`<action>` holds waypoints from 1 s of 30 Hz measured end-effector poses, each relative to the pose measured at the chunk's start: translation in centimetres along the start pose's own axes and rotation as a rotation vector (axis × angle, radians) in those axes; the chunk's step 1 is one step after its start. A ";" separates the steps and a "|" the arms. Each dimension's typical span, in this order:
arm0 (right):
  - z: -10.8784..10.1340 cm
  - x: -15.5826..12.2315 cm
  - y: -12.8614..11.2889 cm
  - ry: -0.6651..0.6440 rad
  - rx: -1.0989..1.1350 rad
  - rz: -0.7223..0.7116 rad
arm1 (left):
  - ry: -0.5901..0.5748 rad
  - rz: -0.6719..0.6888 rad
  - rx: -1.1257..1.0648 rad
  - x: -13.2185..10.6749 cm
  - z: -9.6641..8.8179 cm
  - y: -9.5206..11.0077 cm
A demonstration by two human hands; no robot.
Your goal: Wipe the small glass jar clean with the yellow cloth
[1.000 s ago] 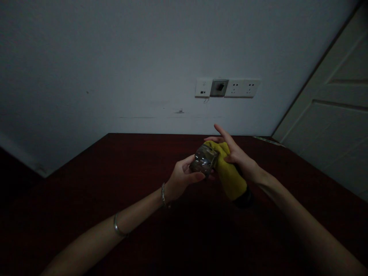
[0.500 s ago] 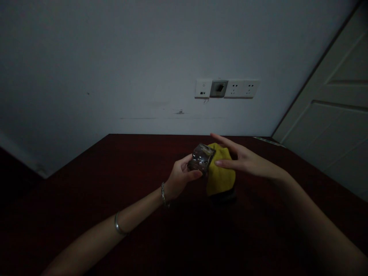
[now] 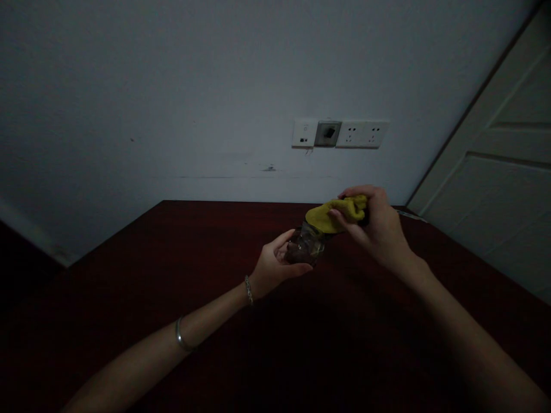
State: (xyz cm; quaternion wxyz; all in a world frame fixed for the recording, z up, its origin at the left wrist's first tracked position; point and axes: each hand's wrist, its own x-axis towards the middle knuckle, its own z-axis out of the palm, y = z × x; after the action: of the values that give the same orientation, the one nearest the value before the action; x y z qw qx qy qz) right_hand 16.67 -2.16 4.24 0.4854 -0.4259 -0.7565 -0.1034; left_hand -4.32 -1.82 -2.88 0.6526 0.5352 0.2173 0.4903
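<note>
My left hand (image 3: 279, 261) is wrapped round a clear glass (image 3: 305, 248), thumb along its near side and fingers on the far side. The glass is tilted, and its exact shape is hard to make out in the dim light. A yellow cloth (image 3: 327, 218) is bunched in my right hand (image 3: 376, 221), pinched between thumb and fingers. The cloth's left end meets the upper right part of the glass. A dark edge shows beneath the cloth. Both hands are above the dark red table (image 3: 193, 246).
Behind the table rises a pale wall (image 3: 215, 86) carrying a row of sockets and a switch (image 3: 329, 133). A white panelled door (image 3: 508, 172) stands at the right. A thin strip (image 3: 411, 215) lies at the table's back right edge.
My right hand has closed on the yellow cloth and gathered it up and to the right; before, the cloth hung loosely by the glass. The glass has turned in my left hand.
</note>
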 end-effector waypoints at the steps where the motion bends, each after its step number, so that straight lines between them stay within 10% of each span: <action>1: 0.3 -0.2 -0.5 0.029 0.019 -0.038 | 0.009 -0.007 -0.007 0.0 0.0 -0.1; 14: 1.4 -0.2 -3.1 -0.287 0.584 0.334 | 0.107 0.070 0.043 0.4 -0.3 -0.3; 30: 1.2 -0.7 -3.0 -0.259 0.400 -0.331 | 0.294 0.175 0.047 0.7 0.0 -0.3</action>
State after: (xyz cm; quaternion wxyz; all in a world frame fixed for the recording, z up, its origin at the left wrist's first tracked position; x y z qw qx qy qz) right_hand 13.76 -3.74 3.80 0.4358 -0.2021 -0.8767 0.0251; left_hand -3.90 -1.25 -2.94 0.5560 0.4898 0.2747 0.6129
